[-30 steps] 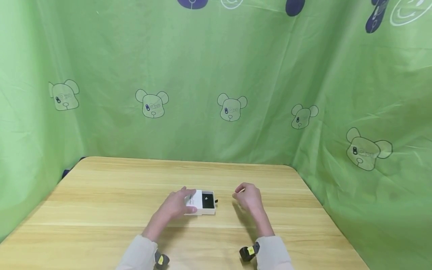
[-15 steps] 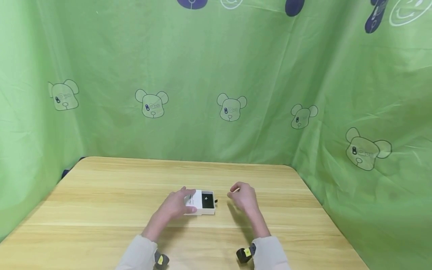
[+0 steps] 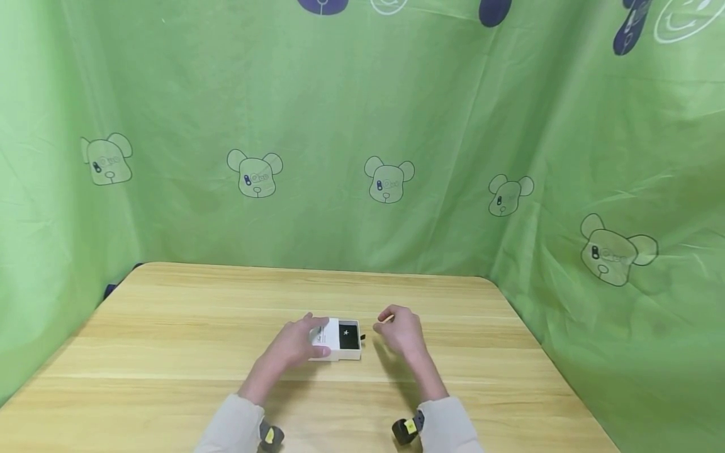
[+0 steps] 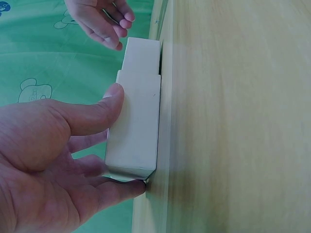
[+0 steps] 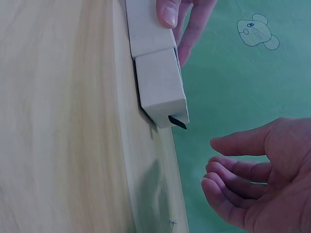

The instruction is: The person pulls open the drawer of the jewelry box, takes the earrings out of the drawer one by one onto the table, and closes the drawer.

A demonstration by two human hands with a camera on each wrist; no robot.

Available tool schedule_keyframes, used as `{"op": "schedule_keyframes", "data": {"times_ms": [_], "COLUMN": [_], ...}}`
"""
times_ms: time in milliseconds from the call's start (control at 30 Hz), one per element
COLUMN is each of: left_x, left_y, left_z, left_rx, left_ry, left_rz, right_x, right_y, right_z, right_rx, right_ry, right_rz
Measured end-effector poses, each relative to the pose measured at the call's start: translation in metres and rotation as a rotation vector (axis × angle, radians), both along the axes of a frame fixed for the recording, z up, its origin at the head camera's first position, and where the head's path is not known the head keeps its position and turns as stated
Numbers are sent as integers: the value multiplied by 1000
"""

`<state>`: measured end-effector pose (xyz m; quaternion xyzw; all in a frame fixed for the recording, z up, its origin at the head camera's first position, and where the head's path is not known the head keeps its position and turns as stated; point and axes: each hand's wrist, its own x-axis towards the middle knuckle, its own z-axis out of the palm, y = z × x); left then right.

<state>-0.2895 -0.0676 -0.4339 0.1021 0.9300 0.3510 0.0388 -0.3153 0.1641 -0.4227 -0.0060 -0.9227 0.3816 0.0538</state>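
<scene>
Between the fingers of the left hand (image 3: pixel 291 343), the box (image 3: pixel 334 340) is gripped, its tab (image 3: pixel 364 338) near the right hand (image 3: pixel 403 330), fingers narrowly parted.

Left grip (image 3: pixel 297 341) holds white box (image 3: pixel 334 336); right grip (image 3: pixel 403 331) near black tab (image 3: pixel 363 337).

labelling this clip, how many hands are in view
2: the left hand grips the white box; the right hand hovers near the box's black pull tab, not touching it.
</scene>
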Motion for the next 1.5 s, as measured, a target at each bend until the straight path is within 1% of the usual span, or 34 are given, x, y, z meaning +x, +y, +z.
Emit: {"op": "schedule_keyframes", "data": {"times_ms": [233,500,800,1000,1200,1433,1500], "left_x": [0,-2,-1,-1,-2,-2,-3], "left_y": [0,0,0,-1,0,0,0], "left_z": [0,-1,0,0,0,-2,-2], "left_rx": [-4,-7,7,1,-6,-5,-7], "left_ry": [-6,-2,-8,-3,-1,4,8], "left_rz": [6,5,5,1,0,1,0], "right_x": [1,2,4,6,7,8,9], "right_y": [-6,-11,-18,-22,-28,-31,-31], "right_z": [1,-2,-2,-3,-6,-8,-8], "right_rx": [-12,-5,12,11,1,-6,-1], "right_ry": [-19,-12,27,33,34,12,20], "right_rz": [11,37,72,79,104,109,114]}}
